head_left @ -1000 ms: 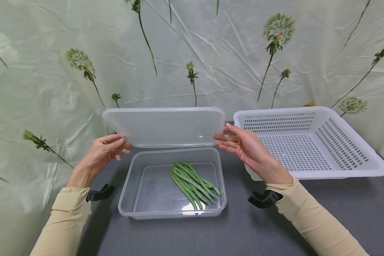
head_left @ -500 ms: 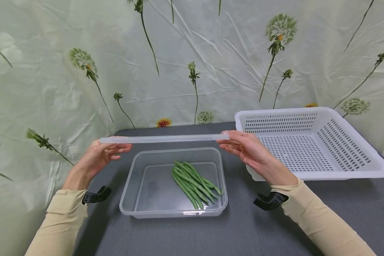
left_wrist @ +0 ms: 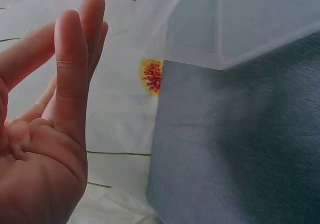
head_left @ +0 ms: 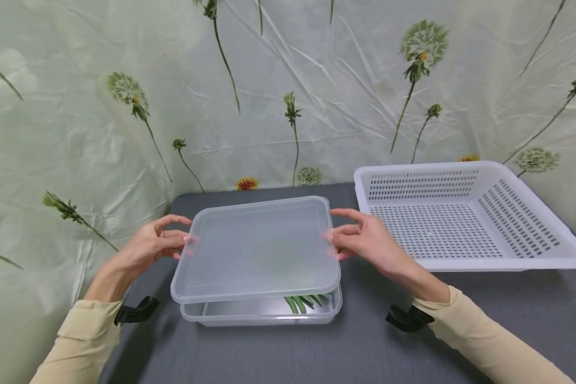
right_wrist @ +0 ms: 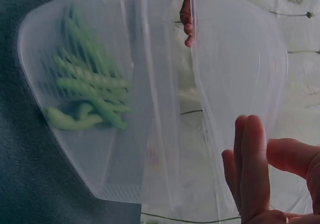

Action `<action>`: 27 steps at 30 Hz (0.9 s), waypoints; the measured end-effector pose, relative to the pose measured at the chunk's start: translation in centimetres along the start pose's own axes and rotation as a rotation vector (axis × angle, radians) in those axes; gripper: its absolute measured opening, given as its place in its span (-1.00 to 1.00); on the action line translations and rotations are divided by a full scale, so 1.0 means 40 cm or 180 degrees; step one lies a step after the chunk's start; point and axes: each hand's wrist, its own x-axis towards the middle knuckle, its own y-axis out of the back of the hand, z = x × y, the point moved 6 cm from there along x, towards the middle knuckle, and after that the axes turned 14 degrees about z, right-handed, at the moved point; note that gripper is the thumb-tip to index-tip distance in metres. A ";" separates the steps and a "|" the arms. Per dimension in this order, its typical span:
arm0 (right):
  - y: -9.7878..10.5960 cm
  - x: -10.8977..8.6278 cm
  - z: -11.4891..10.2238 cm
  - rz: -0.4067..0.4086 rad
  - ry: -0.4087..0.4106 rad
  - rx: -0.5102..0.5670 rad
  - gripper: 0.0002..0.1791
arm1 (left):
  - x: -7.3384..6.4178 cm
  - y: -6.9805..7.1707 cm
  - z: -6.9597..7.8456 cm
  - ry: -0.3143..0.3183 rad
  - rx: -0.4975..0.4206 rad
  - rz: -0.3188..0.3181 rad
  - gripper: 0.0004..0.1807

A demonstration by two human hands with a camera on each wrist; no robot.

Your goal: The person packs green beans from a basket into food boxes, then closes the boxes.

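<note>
A translucent plastic lid (head_left: 261, 250) hangs over the clear plastic container (head_left: 249, 321), its top face toward the head camera. My left hand (head_left: 146, 248) pinches the lid's left edge, thumb on top and fingers partly beneath. At the opposite edge my right hand (head_left: 369, 240) grips it the same way. Only the ends of the green beans (head_left: 301, 304) show below the lid's front edge in the head view. Through the container wall, the right wrist view shows the bunch of beans (right_wrist: 90, 79) and a gap between lid and rim.
A white perforated plastic basket (head_left: 461, 264) stands to the right, close behind my right hand. The table has a dark grey cloth (head_left: 288, 354). Behind it hangs a pale sheet printed with flowers (head_left: 249, 133).
The lid has swung from raised nearly upright behind the container, through edge-on, to lying slanted over it. Both hands kept hold of its sides and turned with it.
</note>
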 end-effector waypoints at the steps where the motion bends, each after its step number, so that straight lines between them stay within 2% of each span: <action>1: -0.002 -0.006 0.003 0.0004 0.0012 -0.0082 -0.33 | -0.003 -0.002 -0.004 -0.0001 0.0054 0.0002 -0.67; 8: -0.018 -0.048 0.009 0.0078 0.0228 -0.0763 -0.29 | -0.017 -0.010 -0.037 -0.0079 0.0528 0.0102 -0.48; 12: -0.031 -0.069 0.015 0.0061 0.0326 -0.1368 -0.25 | -0.023 -0.012 -0.048 -0.0049 0.0678 0.0142 -0.44; 15: -0.037 -0.078 0.018 0.0039 0.0411 -0.1685 -0.25 | -0.028 -0.017 -0.050 -0.0057 0.0740 0.0137 -0.42; 21: -0.036 -0.082 0.024 0.0139 0.0553 -0.1978 -0.28 | -0.039 -0.030 -0.054 -0.0030 0.0779 0.0063 -0.37; 27: -0.037 -0.077 0.032 0.0133 0.0506 -0.1918 -0.29 | -0.038 -0.029 -0.053 -0.0020 0.0799 0.0085 -0.37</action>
